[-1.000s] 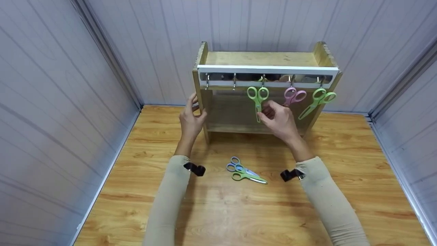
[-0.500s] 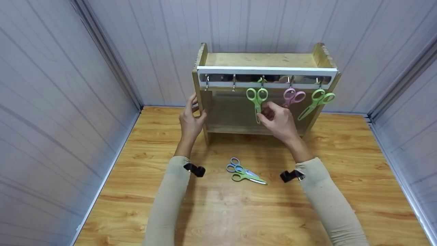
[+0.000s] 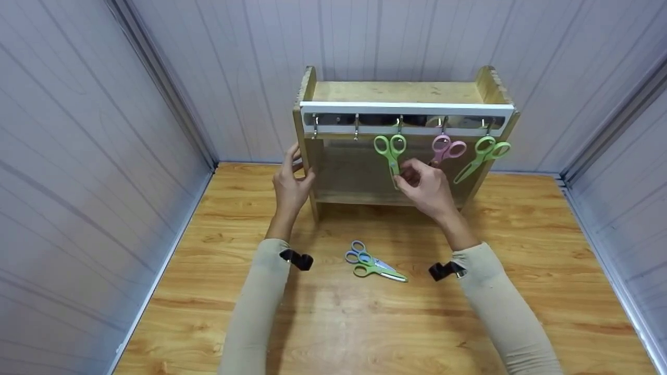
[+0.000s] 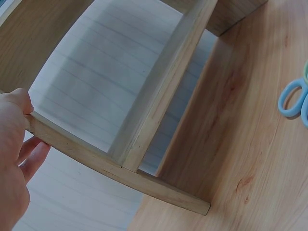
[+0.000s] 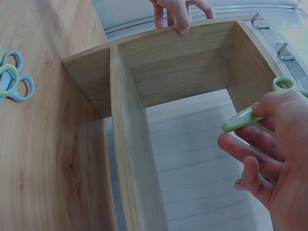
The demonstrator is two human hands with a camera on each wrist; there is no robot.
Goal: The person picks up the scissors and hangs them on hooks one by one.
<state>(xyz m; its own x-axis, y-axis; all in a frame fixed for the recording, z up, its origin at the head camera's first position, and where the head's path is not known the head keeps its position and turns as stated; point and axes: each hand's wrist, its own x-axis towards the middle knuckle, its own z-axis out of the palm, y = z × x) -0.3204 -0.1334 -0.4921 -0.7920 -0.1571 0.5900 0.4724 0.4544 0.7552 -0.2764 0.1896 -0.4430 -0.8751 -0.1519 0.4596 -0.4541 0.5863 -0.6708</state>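
Observation:
My right hand (image 3: pixel 430 188) pinches the blade end of green scissors (image 3: pixel 393 162) between thumb and fingers. Their right handle loop is at the middle hook of a metal rail (image 3: pixel 406 108) along the top front of a wooden shelf (image 3: pixel 396 91). In the right wrist view, the green blade (image 5: pixel 239 119) points away from the fingertips. My left hand (image 3: pixel 292 183) grips the shelf's left side panel (image 4: pixel 86 143), thumb on one face and fingers on the other. Pink scissors (image 3: pixel 439 155) and another green pair (image 3: pixel 480 155) hang from the two right hooks.
On the wooden tabletop (image 3: pixel 333 323), blue scissors (image 3: pixel 382 264) and green scissors (image 3: pixel 372 270) lie overlapping before the shelf. Two bare hooks (image 3: pixel 315 127) are at the rail's left end. Pale panel walls (image 3: pixel 250 94) enclose the left, back and right.
The green scissors' lower end has tilted slightly to the right with my right hand, which has shifted a little. My left hand keeps its hold on the shelf panel.

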